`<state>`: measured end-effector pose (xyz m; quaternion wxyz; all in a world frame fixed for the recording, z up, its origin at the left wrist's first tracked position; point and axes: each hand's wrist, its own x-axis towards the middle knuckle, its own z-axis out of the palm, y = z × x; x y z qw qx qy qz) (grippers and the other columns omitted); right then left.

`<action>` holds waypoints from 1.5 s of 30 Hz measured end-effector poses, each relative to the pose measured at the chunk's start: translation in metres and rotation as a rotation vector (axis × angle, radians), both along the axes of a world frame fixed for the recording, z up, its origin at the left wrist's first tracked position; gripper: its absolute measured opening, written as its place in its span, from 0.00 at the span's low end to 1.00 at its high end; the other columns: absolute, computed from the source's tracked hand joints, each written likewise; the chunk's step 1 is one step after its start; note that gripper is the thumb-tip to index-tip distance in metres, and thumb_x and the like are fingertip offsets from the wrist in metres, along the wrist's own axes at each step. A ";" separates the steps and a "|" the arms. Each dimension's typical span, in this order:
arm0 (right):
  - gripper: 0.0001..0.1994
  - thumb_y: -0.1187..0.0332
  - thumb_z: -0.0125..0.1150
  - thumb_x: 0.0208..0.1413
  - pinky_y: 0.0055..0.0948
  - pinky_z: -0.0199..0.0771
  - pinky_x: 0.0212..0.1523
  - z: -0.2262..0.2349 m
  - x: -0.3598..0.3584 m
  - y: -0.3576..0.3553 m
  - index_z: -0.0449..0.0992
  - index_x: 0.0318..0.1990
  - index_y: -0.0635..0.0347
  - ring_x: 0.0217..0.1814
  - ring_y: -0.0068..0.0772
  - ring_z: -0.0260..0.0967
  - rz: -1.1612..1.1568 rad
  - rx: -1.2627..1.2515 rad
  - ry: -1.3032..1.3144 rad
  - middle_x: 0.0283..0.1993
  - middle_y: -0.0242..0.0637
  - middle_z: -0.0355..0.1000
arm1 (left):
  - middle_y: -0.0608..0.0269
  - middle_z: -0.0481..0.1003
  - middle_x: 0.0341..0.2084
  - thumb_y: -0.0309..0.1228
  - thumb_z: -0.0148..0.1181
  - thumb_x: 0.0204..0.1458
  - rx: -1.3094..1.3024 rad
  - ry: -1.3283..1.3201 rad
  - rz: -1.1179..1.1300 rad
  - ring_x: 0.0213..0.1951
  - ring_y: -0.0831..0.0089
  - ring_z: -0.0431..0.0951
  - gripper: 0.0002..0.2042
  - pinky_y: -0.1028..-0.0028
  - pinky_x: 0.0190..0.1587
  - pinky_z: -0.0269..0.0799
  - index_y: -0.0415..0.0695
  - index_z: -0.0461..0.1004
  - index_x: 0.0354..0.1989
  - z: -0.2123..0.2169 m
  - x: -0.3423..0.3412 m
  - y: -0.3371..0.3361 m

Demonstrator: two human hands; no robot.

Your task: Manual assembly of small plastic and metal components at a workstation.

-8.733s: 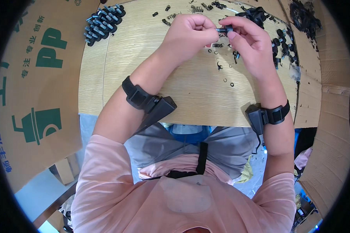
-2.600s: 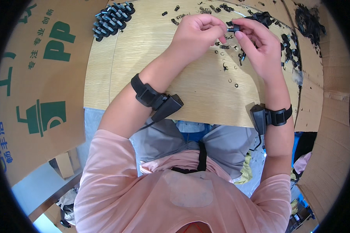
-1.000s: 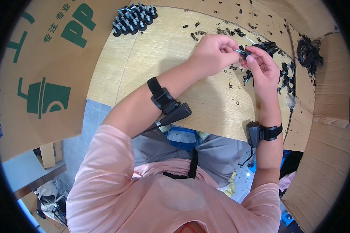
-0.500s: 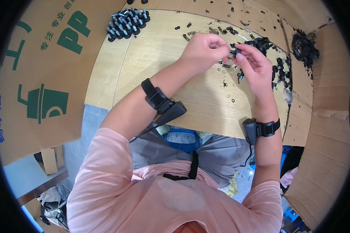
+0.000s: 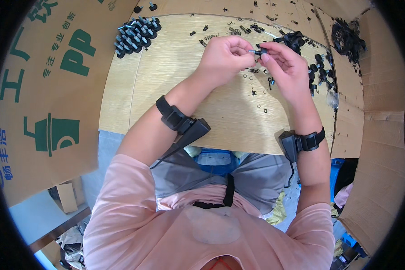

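Note:
Over the far part of the work table (image 5: 189,117), both my hands meet at one black-headed bolt (image 5: 258,52). The thumb and fingers of my right hand (image 5: 287,69) grip its black round head. My left hand (image 5: 229,56) is closed in a pinch at the end of the metal shank. Whether a small part sits between those left fingertips is hidden. Small black coils (image 5: 253,70) and thin rings lie on the wood just below the hands. One more bolt (image 5: 271,82) rests near my right palm.
At the far left stands a tight cluster of black-headed bolts (image 5: 137,37), shanks up. Loose bolts (image 5: 321,74) lie in a heap right of my right hand. Black plastic scraps (image 5: 294,41) sit behind it. Cardboard walls (image 5: 384,99) rise on both sides.
The whole view has shifted slightly. Both hands keep the same bolt between them, and its shank now points more level toward my left fingertips.

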<state>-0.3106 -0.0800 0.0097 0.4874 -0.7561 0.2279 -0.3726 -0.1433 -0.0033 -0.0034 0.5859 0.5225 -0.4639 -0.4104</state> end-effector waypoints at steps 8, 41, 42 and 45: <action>0.12 0.74 0.62 0.53 0.24 0.76 0.43 -0.001 0.000 -0.002 0.77 0.45 0.67 0.39 0.25 0.76 0.022 -0.008 -0.006 0.37 0.40 0.78 | 0.61 0.78 0.24 0.21 0.57 0.49 -0.009 -0.001 -0.036 0.26 0.82 0.75 0.06 0.83 0.29 0.70 0.36 0.74 0.35 0.001 -0.001 0.001; 0.09 0.77 0.62 0.45 0.19 0.63 0.27 0.020 -0.012 -0.005 0.78 0.36 0.63 0.24 0.19 0.62 -0.196 -0.379 -0.021 0.25 0.30 0.68 | 0.71 0.76 0.22 0.23 0.60 0.51 -0.084 -0.220 0.109 0.23 0.89 0.69 0.04 0.86 0.26 0.64 0.36 0.78 0.32 0.004 0.000 0.002; 0.09 0.77 0.62 0.45 0.19 0.63 0.26 0.021 -0.012 -0.005 0.78 0.36 0.64 0.24 0.19 0.61 -0.145 -0.404 -0.010 0.25 0.30 0.68 | 0.71 0.75 0.21 0.23 0.61 0.51 -0.077 -0.221 0.131 0.23 0.88 0.68 0.04 0.86 0.25 0.64 0.36 0.78 0.33 0.003 0.001 0.001; 0.08 0.78 0.61 0.45 0.19 0.62 0.25 0.021 -0.014 -0.006 0.78 0.35 0.64 0.23 0.19 0.61 -0.087 -0.431 0.004 0.24 0.31 0.68 | 0.71 0.75 0.21 0.23 0.60 0.51 -0.084 -0.246 0.184 0.23 0.88 0.68 0.04 0.85 0.25 0.64 0.36 0.78 0.33 0.002 0.005 -0.001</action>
